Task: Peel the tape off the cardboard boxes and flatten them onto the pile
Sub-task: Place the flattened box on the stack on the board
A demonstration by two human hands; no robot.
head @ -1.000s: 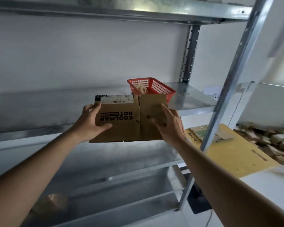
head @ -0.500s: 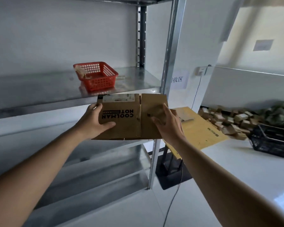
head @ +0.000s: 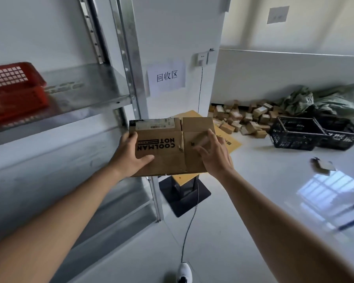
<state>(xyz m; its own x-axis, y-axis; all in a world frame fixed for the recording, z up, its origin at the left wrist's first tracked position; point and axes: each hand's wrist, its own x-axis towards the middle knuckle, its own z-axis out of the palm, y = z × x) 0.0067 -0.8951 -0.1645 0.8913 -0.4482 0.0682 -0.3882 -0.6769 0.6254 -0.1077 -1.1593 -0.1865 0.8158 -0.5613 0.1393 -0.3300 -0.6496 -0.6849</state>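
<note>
Box: we held the flattened cardboard box (head: 170,148) in the air before us, beside the shelf post.
Left hand (head: 129,158): gripped its left edge, thumb on top.
Right hand (head: 215,154): fingers spread flat on its right panel; we could not tell whether the thumb curled under.
Pile: yellow-brown cardboard (head: 229,139) lay on the floor just behind the box.
Around: a red basket (head: 14,90) on the metal shelf (head: 86,92), a wall sign (head: 166,77), small boxes (head: 245,117) heaped along the wall, black crates (head: 298,132), green bags (head: 315,101).
Between: a black stand (head: 184,193) and a hanging cable (head: 189,225) stood below the box.

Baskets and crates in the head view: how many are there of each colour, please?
Red basket: 1
Black crates: 2
Total: 3
</note>
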